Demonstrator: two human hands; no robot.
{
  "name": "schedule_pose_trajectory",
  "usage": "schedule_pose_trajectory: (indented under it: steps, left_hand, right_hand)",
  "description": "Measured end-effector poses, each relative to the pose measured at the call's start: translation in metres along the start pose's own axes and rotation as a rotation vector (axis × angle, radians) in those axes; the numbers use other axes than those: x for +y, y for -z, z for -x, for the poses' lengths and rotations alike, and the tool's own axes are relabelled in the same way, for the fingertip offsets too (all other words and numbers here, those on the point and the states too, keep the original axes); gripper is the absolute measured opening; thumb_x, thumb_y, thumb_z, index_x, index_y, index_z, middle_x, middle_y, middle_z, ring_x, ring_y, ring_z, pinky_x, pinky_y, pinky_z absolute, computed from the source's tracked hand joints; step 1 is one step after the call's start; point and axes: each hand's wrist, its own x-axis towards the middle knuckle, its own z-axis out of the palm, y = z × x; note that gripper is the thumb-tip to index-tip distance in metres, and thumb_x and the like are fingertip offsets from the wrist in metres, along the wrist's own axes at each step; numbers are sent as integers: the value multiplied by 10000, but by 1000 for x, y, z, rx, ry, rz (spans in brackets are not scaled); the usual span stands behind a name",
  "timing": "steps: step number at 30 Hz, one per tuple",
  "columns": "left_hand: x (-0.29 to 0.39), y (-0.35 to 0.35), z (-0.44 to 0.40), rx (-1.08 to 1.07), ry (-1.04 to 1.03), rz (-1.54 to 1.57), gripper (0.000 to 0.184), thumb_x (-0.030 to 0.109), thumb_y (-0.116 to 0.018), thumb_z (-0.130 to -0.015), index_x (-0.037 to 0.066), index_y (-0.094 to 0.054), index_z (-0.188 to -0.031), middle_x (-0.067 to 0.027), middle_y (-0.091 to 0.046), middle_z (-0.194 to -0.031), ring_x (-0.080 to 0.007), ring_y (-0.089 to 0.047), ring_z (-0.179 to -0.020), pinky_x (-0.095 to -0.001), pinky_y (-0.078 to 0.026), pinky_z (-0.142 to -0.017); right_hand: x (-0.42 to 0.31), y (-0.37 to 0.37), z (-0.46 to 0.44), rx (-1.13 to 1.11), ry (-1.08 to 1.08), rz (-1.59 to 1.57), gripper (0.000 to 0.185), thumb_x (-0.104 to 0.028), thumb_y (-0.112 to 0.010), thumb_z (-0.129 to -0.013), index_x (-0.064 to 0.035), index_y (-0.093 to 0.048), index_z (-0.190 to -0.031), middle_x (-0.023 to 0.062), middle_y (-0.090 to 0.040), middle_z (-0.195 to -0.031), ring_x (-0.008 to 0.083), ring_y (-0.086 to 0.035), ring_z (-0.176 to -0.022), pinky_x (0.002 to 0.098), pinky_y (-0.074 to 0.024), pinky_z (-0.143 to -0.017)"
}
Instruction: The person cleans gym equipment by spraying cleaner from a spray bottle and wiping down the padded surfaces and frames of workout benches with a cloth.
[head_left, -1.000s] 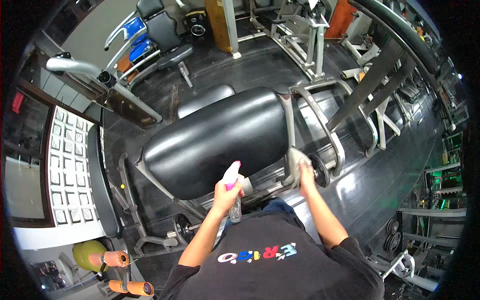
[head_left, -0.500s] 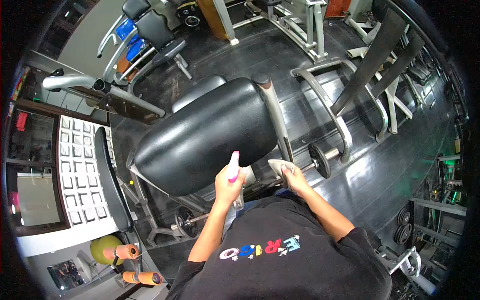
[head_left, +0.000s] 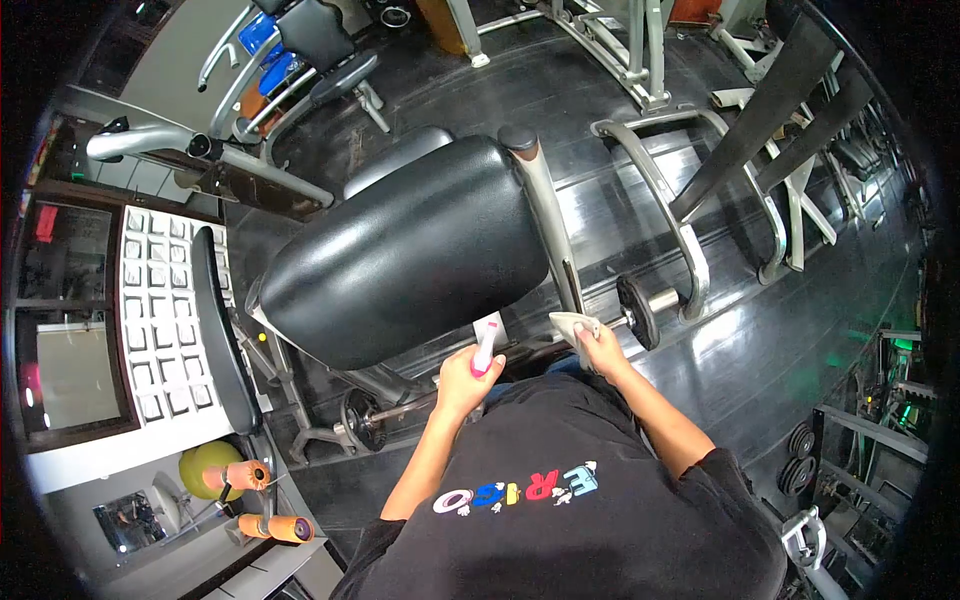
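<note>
My left hand (head_left: pixel 464 388) is closed around the neck of a spray bottle with a white and pink head (head_left: pixel 486 348). The rest of the bottle is hidden behind the hand and shirt. In my right hand (head_left: pixel 603 350), a pale folded cloth (head_left: pixel 570 323) is pinched between thumb and fingers. Both hands are in front of my torso, just short of the near edge of a black padded bench (head_left: pixel 400 260). Neither hand touches the pad, whose surface looks glossy with light reflections.
A metal post (head_left: pixel 548 220) rises at the bench's right end. Weight plates sit on bars to the right (head_left: pixel 637 312) and left (head_left: pixel 362 420). A narrow black pad (head_left: pixel 222 340) stands at left; curved machine frames (head_left: pixel 660 205) stand on the dark floor at right.
The spray bottle head has moved down and slightly right, off the pad's edge. My right hand with the cloth has shifted slightly right. The view has tilted a little.
</note>
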Motion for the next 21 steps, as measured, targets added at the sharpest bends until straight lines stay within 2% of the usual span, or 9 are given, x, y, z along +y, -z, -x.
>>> schedule_pose_trajectory:
  steps: [6, 8, 12, 14, 17, 21]
  left_hand:
    - [6, 7, 5, -24, -27, 21, 342, 359, -697, -820, 31, -610, -778, -163, -612, -685, -361, -628, -680, -421, -485, -650]
    - [5, 10, 5, -34, 6, 24, 335, 360, -697, -821, 35, -617, -801, -163, -631, -705, -354, -639, -686, -415, -490, -654]
    - [1, 21, 7, -48, 11, -10, 327, 358, -694, -822, 39, -624, -819, -162, -641, -711, -351, -648, -688, -410, -495, -658]
    - [-5, 26, 7, -21, 36, 66, 302, 332, -696, -822, 38, -635, -858, -151, -647, -708, -304, -659, -673, -386, -499, -653]
    - [-10, 41, -1, 2, 35, 240, 264, 273, -701, -826, 36, -655, -932, -116, -662, -727, -187, -652, -663, -317, -496, -647]
    - [-2, 68, -18, 69, -85, 307, 279, 266, -702, -846, 31, -647, -986, -88, -645, -734, -156, -635, -667, -313, -499, -650]
  right_hand:
    - [-4, -12, 3, -2, -7, 64, 382, -288, -566, -958, 19, -633, -1174, 109, -693, -1081, 176, -619, -1002, 310, -466, -902]
    - [-17, -16, 7, -28, -24, 74, 350, -217, -549, -984, 19, -590, -1238, 67, -663, -1153, 153, -589, -1056, 296, -451, -935]
    - [-11, -26, 5, 10, -8, 48, 367, -258, -563, -962, 15, -607, -1202, 107, -678, -1131, 180, -608, -1053, 305, -454, -931]
    - [-10, -32, 4, 29, 29, 24, 367, -260, -556, -966, 17, -605, -1203, 99, -679, -1131, 180, -610, -1050, 306, -456, -931]
    - [13, -42, -8, -3, 102, -4, 354, -253, -558, -964, 16, -608, -1189, 122, -681, -1118, 193, -616, -1038, 312, -460, -920]
    - [-27, -65, 3, 43, 172, 243, 307, -229, -542, -967, 13, -612, -1143, 156, -678, -1051, 240, -629, -1015, 331, -461, -910]
